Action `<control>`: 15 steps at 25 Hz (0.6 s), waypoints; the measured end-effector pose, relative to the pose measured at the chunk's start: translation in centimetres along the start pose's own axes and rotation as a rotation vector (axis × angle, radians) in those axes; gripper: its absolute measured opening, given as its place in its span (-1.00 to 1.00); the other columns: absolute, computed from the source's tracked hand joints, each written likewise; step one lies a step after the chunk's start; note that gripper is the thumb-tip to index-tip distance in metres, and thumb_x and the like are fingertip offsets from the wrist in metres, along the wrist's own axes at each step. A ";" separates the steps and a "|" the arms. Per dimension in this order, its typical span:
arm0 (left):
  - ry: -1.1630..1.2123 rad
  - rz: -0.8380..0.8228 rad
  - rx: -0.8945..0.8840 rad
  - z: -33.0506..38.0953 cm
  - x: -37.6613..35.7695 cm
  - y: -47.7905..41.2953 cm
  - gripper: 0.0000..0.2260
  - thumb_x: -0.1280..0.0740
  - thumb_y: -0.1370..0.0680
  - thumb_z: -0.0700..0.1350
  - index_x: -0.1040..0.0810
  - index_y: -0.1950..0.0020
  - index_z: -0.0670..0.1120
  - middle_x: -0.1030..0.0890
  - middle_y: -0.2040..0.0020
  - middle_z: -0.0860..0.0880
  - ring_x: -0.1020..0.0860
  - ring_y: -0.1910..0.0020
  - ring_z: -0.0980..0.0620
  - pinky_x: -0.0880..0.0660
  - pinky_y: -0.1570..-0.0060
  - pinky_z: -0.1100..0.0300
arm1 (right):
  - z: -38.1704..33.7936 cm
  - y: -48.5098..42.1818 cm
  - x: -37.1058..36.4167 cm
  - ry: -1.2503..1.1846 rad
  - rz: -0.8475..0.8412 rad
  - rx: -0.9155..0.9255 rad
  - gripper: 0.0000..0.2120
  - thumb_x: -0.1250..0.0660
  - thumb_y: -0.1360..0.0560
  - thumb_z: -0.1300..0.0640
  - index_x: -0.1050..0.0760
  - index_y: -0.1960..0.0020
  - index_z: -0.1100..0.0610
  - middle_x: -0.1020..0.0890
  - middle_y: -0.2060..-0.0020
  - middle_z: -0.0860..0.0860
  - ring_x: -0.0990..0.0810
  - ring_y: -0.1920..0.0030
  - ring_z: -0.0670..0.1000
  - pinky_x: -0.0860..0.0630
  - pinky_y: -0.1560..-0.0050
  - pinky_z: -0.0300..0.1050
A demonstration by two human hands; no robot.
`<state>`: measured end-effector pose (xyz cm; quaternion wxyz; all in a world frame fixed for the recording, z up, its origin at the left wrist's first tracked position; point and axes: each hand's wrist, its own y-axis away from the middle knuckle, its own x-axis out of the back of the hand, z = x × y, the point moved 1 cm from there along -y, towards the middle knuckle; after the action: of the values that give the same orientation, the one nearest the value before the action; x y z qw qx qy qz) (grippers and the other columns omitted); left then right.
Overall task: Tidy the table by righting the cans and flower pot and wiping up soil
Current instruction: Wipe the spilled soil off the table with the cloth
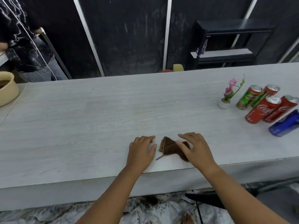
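**Head view**

- Tabletop (97, 113): pale wood grain, running left to right across the frame.
- Brown cloth (169, 147): folded, lying flat near the front edge, between the two grips. Its long axis runs diagonally – far-left corner to near-right corner. The layered fold edges face left.
- Thin dark sliver (159, 157): on the tabletop just off the cloth's near-left corner.
- Left grip (142, 151): palm down on the tabletop, just left of the cloth, fingers relaxed and slightly spread, holding nothing.
- Right grip (196, 149): palm down over the cloth's right end, fingers spread and pointing left, thumb laid across the fabric. The outline is motion-blurred.
- Flower pot (223, 104): small, white, upright at far right, its pink bloom and green stem rising from it.
- Cans – grouped just right of the pot. Green can (247, 98) and three red cans (262, 110) stand on their bases, lids up. The long axis of the blue can (284, 123) points to the upper right; its top is cut off by the frame.
- Beige pot (7, 90): far left, dark soil inside.
- Floor: spilled soil (149, 200) below the front edge.
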<state>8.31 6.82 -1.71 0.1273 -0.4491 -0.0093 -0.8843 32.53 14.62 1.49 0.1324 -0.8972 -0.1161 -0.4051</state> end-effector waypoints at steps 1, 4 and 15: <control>0.027 -0.042 0.003 1.1 -0.5 -0.9 -0.63 -0.31 -0.70 0.14 -0.56 -0.50 0.12 -0.63 -0.26 0.16 -0.50 -0.31 0.06 -0.39 -0.35 0.02 | 0.6 0.1 0.4 -0.005 0.072 -0.139 -0.68 -0.43 -0.62 -0.12 -0.69 -0.30 -0.01 -0.66 -0.11 -0.05 -0.57 -0.20 0.02 -0.52 -0.25 -0.04; 0.005 -0.151 0.030 2.9 -1.5 -3.6 -0.61 -0.32 -0.67 0.22 -0.56 -0.46 0.13 -0.58 -0.27 0.13 -0.48 -0.31 0.06 -0.40 -0.39 0.01 | 1.5 0.3 0.7 0.088 -0.047 -0.414 -0.62 -0.38 -0.57 -0.29 -0.62 -0.26 -0.09 -0.58 -0.08 -0.02 -0.55 -0.17 0.04 -0.57 -0.22 0.03; 0.253 -0.292 0.122 5.4 -2.7 -5.2 -0.93 -0.40 -0.66 0.05 -0.52 -0.04 0.17 -0.64 0.02 0.14 -0.63 0.01 0.07 -0.64 0.04 0.07 | 1.8 2.5 0.4 -0.342 -0.040 -0.513 -0.77 -0.50 -0.57 0.07 -0.55 -0.17 -0.12 -0.64 0.10 -0.08 -0.65 0.08 -0.11 -0.50 0.11 -0.32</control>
<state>12.89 13.10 -0.12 0.0250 -0.3197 -0.1118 -0.9406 34.82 12.95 0.25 -0.1276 -0.9541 -0.0483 -0.2667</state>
